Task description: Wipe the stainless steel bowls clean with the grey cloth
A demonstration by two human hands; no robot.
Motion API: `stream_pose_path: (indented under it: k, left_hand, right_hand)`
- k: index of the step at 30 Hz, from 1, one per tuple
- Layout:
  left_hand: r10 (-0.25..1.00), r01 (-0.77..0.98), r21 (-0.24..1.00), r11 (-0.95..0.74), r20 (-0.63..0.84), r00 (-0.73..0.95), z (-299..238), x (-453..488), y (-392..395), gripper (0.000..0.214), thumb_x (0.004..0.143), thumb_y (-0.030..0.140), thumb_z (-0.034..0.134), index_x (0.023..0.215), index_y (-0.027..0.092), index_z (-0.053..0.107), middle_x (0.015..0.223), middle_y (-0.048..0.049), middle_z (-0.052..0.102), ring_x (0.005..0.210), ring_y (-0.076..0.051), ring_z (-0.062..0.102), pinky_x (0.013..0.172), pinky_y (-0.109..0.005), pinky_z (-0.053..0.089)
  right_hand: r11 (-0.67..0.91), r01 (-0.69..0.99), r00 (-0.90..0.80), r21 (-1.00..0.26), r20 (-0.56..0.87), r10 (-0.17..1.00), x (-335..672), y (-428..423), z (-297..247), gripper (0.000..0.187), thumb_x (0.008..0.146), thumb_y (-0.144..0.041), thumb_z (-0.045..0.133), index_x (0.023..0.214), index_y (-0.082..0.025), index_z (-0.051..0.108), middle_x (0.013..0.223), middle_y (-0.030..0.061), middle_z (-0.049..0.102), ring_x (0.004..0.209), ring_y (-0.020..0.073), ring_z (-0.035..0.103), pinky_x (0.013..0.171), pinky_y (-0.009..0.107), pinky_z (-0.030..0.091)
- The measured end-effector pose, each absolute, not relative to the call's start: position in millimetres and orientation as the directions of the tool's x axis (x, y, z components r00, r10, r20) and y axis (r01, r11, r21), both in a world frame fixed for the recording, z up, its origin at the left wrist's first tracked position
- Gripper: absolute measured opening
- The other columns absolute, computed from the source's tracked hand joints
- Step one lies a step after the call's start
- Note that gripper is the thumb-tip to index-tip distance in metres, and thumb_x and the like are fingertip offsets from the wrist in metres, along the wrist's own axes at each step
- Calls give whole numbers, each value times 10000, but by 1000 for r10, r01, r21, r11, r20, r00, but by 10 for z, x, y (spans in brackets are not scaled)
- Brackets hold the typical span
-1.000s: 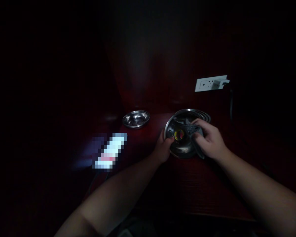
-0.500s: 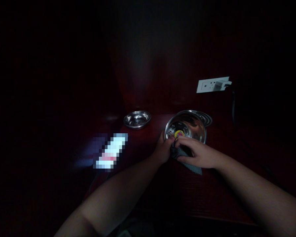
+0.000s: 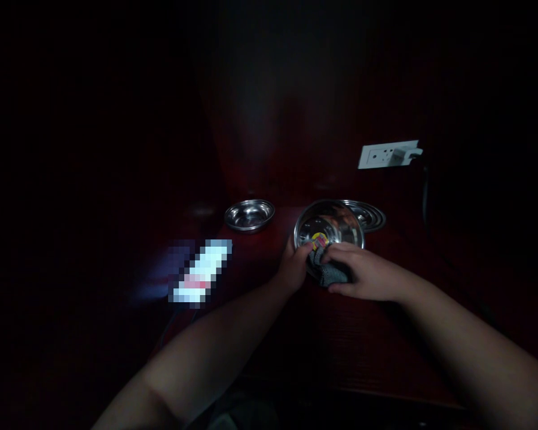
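Note:
A shiny steel bowl (image 3: 345, 222) is tilted so that its inside faces me, with a yellow and red round sticker (image 3: 320, 240) at its bottom. My left hand (image 3: 295, 267) grips the bowl's left rim, thumb over the edge. A grey-green cloth (image 3: 334, 273) hangs bunched over the near rim. My right hand (image 3: 357, 272) is closed around part of the cloth at the bowl's near right side; its fingertips are partly hidden by the cloth and shadow.
A small steel bowl (image 3: 250, 216) stands at the back left of the dark red table (image 3: 323, 334). Behind the held bowl lie round steel plates or lids (image 3: 374, 218). A lit, pixelated phone-like screen (image 3: 201, 272) is at left. A wall socket (image 3: 388, 154) holds a plug and cord.
The held bowl has shifted slightly left with my left hand. The cloth, which hung down toward the table, is now gathered up at the near rim by my right hand.

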State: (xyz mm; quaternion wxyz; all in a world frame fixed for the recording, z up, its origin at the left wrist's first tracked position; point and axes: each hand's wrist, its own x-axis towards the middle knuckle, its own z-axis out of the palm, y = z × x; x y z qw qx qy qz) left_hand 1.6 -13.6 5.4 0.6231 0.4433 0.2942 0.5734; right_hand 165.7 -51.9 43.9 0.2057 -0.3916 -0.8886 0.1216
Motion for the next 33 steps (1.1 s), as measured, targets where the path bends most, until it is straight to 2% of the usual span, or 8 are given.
stream_pose_path:
  k: [3,6,10,15,20,24,33]
  left_hand:
    - [977,-452,890,-58,143,156,56,11,-131,407,705,299,580,1084,151,560,956,-58,655,918,-203,589,862,-352,427]
    - [977,-442,895,-59,142,157,51,11,-119,367,713,313,566,1038,144,578,926,-54,659,913,-200,589,866,-351,423]
    - [980,-435,898,-65,139,141,48,21,-116,324,695,336,578,958,148,596,909,-50,658,915,-206,589,863,-349,425]
    - [987,-430,902,-28,94,132,25,24,-126,334,694,312,587,993,163,585,943,-54,654,923,-214,588,857,-356,431]
    - [977,-394,916,-70,144,161,-43,16,-97,374,715,318,589,1058,173,561,981,-61,644,943,-215,581,879,-362,422]
    - [974,-380,921,-89,160,159,-78,19,-83,382,731,329,580,1081,178,553,1009,-57,633,959,-210,571,888,-356,418]
    - [970,-384,915,-120,191,150,-54,29,-114,397,723,326,583,1095,193,552,1057,-56,619,1012,-211,551,933,-361,390]
  right_hand:
    - [689,589,-629,-421,296,719,1614,-543,452,372,724,-368,666,1034,-183,574,1017,85,585,981,237,532,888,414,425]
    - [700,523,-635,-486,326,701,1577,-548,442,248,858,-336,504,1053,-203,581,1029,75,602,1010,218,539,917,409,419]
    - [680,523,-589,-514,359,724,1553,-530,409,275,917,-277,374,1090,-223,580,1065,67,609,1039,205,542,947,409,407]
    - [671,531,-598,-517,333,729,1552,-528,402,246,862,-312,484,1055,-218,604,1047,71,627,1010,220,561,922,419,426]
    - [657,545,-588,-521,320,742,1577,-524,370,315,788,-365,587,1067,-220,605,1069,71,626,1038,237,559,941,437,415]
    - [649,574,-584,-500,305,752,1581,-517,341,357,760,-371,618,1079,-212,591,1091,79,613,1050,243,552,946,442,412]
    - [662,579,-574,-476,338,746,1583,-495,294,322,711,-335,662,1014,-239,610,1093,81,616,1041,279,567,898,475,457]
